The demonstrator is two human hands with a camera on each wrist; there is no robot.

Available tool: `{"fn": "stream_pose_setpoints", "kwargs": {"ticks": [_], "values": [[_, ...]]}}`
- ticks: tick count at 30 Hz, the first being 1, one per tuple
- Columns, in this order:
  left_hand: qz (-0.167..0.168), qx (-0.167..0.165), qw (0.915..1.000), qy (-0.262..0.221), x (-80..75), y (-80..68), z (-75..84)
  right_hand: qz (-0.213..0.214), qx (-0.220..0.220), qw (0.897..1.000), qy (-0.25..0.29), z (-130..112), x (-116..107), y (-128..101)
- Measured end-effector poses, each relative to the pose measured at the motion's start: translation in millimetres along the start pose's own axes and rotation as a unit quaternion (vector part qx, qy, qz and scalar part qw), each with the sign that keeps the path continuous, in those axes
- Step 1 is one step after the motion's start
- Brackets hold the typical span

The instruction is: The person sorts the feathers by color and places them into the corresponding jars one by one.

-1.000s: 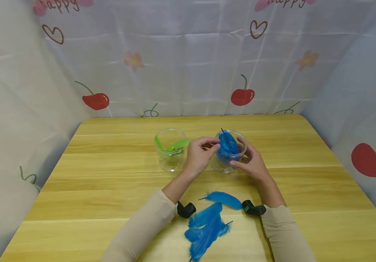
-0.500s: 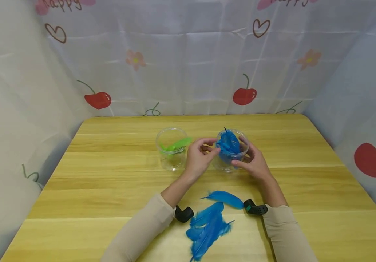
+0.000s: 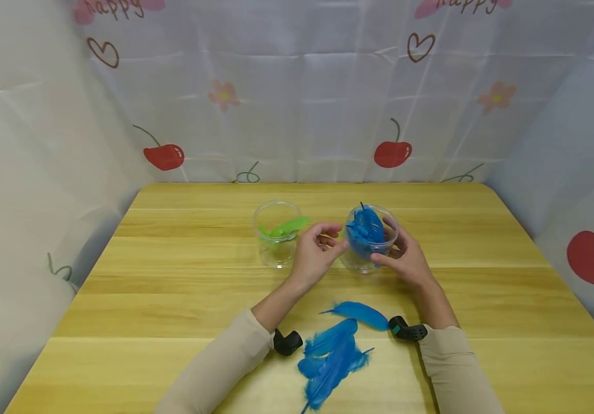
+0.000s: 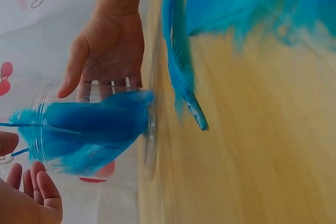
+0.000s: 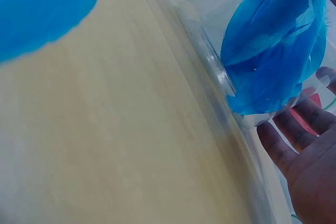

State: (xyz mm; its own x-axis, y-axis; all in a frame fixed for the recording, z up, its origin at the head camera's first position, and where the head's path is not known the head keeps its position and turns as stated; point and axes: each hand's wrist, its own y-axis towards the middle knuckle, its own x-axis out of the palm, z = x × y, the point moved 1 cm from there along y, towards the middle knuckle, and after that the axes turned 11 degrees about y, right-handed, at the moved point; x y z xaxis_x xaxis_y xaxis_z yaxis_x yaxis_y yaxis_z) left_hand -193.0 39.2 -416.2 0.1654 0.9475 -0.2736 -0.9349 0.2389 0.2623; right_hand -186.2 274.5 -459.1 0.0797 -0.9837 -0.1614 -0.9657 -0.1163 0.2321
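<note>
A clear jar (image 3: pixel 360 261) packed with blue feathers (image 3: pixel 366 233) stands mid-table. My right hand (image 3: pixel 387 246) grips it from the right, thumb on the near wall and fingers round the back. Seen from the left wrist, that right hand (image 4: pixel 105 51) lies behind the jar (image 4: pixel 149 145). My left hand (image 3: pixel 334 238) hovers just left of the jar's mouth with loosely curled fingers (image 4: pixel 39 190) that hold nothing. In the right wrist view the feathers (image 5: pixel 273 51) press against the jar wall, with my fingers (image 5: pixel 299 135) behind it.
A second clear jar (image 3: pixel 276 253) with green feathers (image 3: pixel 286 227) stands left of my left hand. Several loose blue feathers (image 3: pixel 333 359) lie on the wooden table (image 3: pixel 172 299) between my forearms. Cherry-print cloth walls (image 3: pixel 302 103) close in three sides.
My left hand's fingertips have drawn back a little from the feathers at the jar's mouth. The right hand keeps its hold on the jar. The head view has shifted slightly.
</note>
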Motion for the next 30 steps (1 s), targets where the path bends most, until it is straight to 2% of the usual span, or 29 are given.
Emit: {"fn": "stream_pose_setpoints", "kwargs": {"ticks": [8, 18, 30], "values": [[-0.035, -0.017, 0.9989, 0.026, -6.3, -5.4, -8.6, -0.003, -0.002, 1.000, -0.003, 0, 0, 0], [-0.086, -0.036, 0.9952, 0.030, -12.9, -16.3, -13.5, 0.000, 0.000, 1.000, 0.004, 2, 0, 0], [-0.159, -0.050, 0.9843, 0.058, -16.4, -26.1, -19.9, 0.000, -0.003, 1.000, 0.001, 1, 0, 0]]}}
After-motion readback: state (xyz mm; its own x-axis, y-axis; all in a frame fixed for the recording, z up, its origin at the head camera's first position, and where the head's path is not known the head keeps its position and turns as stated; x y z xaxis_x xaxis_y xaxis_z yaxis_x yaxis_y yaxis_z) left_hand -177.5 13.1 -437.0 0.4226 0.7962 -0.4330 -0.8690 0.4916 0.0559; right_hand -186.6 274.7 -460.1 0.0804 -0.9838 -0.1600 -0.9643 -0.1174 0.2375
